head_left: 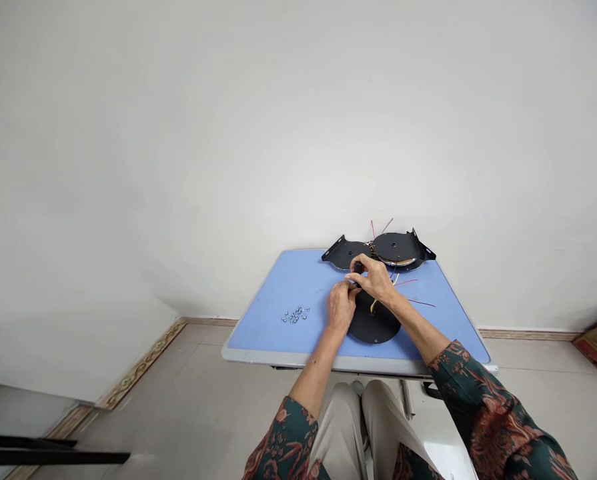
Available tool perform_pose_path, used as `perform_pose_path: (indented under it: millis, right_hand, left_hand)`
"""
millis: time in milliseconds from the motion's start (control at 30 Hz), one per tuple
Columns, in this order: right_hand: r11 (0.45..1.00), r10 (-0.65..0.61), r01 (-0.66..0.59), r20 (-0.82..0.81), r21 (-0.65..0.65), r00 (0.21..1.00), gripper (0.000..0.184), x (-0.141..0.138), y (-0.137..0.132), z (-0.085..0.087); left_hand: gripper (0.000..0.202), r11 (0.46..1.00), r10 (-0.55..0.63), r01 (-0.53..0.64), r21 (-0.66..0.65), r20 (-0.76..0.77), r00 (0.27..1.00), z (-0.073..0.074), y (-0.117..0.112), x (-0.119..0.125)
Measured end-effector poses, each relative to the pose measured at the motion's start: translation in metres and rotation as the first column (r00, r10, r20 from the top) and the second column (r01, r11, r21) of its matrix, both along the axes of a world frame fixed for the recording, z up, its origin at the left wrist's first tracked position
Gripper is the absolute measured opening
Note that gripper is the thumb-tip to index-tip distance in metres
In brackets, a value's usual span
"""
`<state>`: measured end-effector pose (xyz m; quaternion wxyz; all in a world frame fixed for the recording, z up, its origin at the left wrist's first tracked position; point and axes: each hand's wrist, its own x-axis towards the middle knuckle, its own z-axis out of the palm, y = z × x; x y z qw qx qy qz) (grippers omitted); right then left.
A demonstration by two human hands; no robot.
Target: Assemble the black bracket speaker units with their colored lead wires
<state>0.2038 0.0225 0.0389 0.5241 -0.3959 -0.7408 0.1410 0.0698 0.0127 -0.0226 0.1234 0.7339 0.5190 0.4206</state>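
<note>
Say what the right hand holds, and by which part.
The right hand holds a small dark piece, its fingers hiding which part is gripped.

Free passage over the blue tabletop [311, 287] between the left hand [341, 307] and screw cluster [295, 316], black bracket plates [397, 247] along the far edge, black disc [373, 325] beneath the right hand [373, 277], red wires [413, 282] to its right
</note>
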Motion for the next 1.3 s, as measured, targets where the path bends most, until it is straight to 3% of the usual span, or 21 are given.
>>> perform_pose_path:
  millis: [200,367,467,600,667,867,1067,1300]
  right_hand:
    - [0.997,-0.039,0.033,-0.104,-0.063,0.994,0.036,-0.0007,0.0041,-0.0061]
    - [0.992,-0.102,0.093,-0.11,-0.083,0.989,0.025,-0.0005,0.0037,-0.0065]
    - [0.991,-0.007,-0.015,-0.17,-0.13,0.985,0.022,-0.0006,0.0042,-0.0069]
    - [0.953,0.184,-0.244,-0.295,-0.182,0.938,0.036,0.0016,0.0056,-0.0072]
    - [0.942,0.207,-0.278,-0.329,-0.186,0.922,0.039,0.0026,0.0051,-0.0071]
    - [0.956,0.182,-0.225,-0.226,-0.186,0.957,0.027,0.002,0.0007,-0.0056]
    - [0.998,0.019,-0.027,-0.132,-0.054,0.991,0.027,0.003,0.0019,-0.0038]
    - [0.994,0.03,-0.041,-0.109,-0.102,0.994,0.027,0.004,0.0026,-0.0064]
  left_hand:
    - [0.015,1.0,0.017,-0.017,0.007,-0.022,1.0,-0.0022,0.0012,0.0006]
    - [0.015,1.0,0.021,-0.02,0.02,-0.029,0.999,-0.0043,0.0021,0.0006]
    - [0.015,1.0,0.026,-0.026,-0.005,-0.01,1.0,-0.0035,0.001,0.0005]
    - [0.012,1.0,-0.009,0.009,-0.005,0.032,0.999,-0.0012,-0.0021,-0.0003]
    - [0.012,1.0,-0.026,0.026,0.009,0.038,0.999,-0.0004,-0.0029,-0.0008]
    - [0.015,1.0,-0.018,0.018,0.019,-0.003,1.0,-0.0006,-0.0007,-0.0011]
    - [0.015,1.0,0.016,-0.016,0.004,0.001,1.0,-0.0018,0.0013,0.0001]
    - [0.015,1.0,0.008,-0.008,-0.009,0.049,0.999,-0.0029,0.0002,-0.0003]
